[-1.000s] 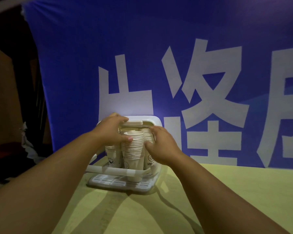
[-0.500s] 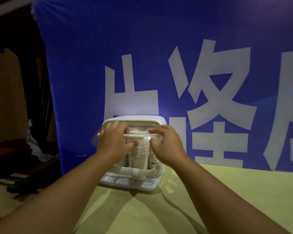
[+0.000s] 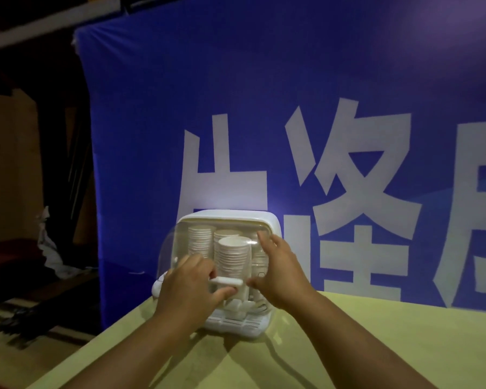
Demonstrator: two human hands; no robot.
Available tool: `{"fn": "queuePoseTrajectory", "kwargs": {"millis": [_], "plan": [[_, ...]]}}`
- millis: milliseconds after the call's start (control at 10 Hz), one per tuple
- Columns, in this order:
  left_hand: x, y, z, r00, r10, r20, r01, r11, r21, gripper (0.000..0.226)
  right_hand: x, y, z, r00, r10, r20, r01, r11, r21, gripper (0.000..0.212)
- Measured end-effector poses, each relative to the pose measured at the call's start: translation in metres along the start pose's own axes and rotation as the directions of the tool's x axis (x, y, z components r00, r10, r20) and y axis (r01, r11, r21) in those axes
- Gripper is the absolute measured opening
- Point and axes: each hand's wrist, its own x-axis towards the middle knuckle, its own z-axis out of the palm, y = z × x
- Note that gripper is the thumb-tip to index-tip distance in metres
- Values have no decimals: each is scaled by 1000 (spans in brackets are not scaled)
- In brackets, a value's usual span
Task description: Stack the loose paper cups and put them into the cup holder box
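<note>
The white cup holder box (image 3: 260, 220) stands at the table's far left edge. Its clear domed lid (image 3: 169, 248) is swung down over the front. Stacks of white paper cups (image 3: 232, 255) stand upright inside, seen through the lid. My left hand (image 3: 187, 290) pinches the lid's white handle bar (image 3: 226, 281) low on the front. My right hand (image 3: 281, 272) lies flat against the right side of the lid, fingers spread, thumb near the handle's right end.
The yellow-green table (image 3: 348, 346) stretches to the right and toward me. A blue banner (image 3: 264, 108) with large white characters hangs directly behind the box. Left of the table lie a dark floor and crumpled white cloth (image 3: 49, 248).
The lid has come down from the top of the box to the lower front, with both hands following it. The camera has shifted, so the box sits further right in view.
</note>
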Motion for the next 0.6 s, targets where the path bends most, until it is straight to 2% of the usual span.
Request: {"fn": "queuePoseTrajectory", "kwargs": {"millis": [100,300,400,500,600], "plan": [[-10,5,-1,996,-53,75,57,997,-57,41,-6,5,9,999,-2,-41,1,1000,-20,100],[-17,14,-10,990,-95,107,108,987,-118,34,-18,2,22,996,-23,-92,16,998,-66,102],[-22,17,-21,982,-133,134,147,984,-101,24,-28,-6,11,998,-38,-42,34,995,-92,100],[-19,29,-37,976,-95,195,90,995,36,16,-41,4,-24,990,-41,133,41,999,2,87],[-4,49,-32,976,-63,211,88,990,-114,19,-40,27,-57,986,49,161,-60,996,61,65]]}}
